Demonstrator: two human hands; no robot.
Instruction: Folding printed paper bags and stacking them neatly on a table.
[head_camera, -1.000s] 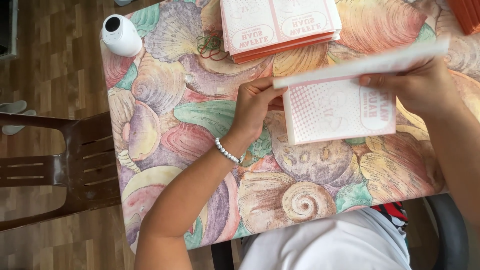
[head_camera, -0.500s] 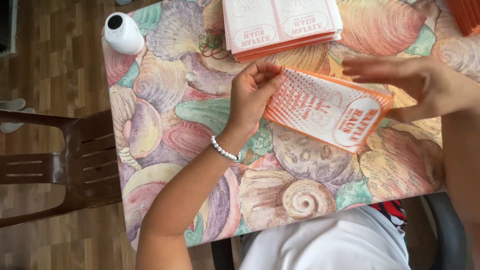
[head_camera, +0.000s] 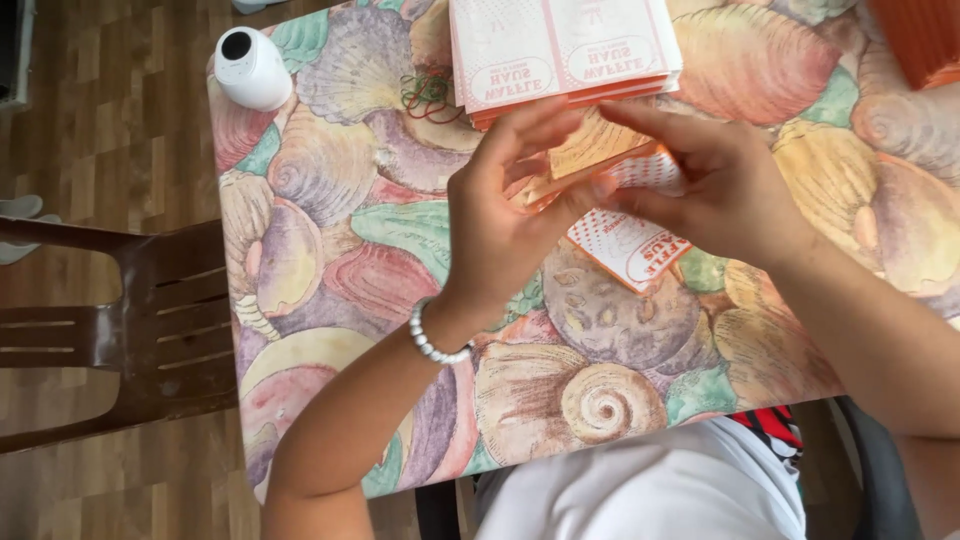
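1. Both hands meet over the middle of the table (head_camera: 330, 240), which wears a cloth printed with large seashells, and work one small paper bag (head_camera: 630, 245), white with an orange dotted print.
2. The left hand (head_camera: 500, 225) has its fingers curled and pinched on the bag's upper end, where an orange fold shows; a bead bracelet (head_camera: 432, 345) sits on that wrist.
3. The right hand (head_camera: 725, 190) lies over the bag from the other side, fingers stretched toward the left hand's fingertips and pressing on the paper; how firmly it grips I cannot tell.
4. The bag's lower end rests on the table, just below the right hand's palm.
5. By my reading, the step in hand is folding or opening the bag's top end; the next move calls for a clean crease, with both hands pinching the same edge.
6. A stack of like bags (head_camera: 560, 50) lies at the far edge, red rubber bands (head_camera: 430, 95) just beside it.
7. A white bottle (head_camera: 250, 65) stands at the far left corner; a brown chair (head_camera: 130, 320) stands off the left edge.
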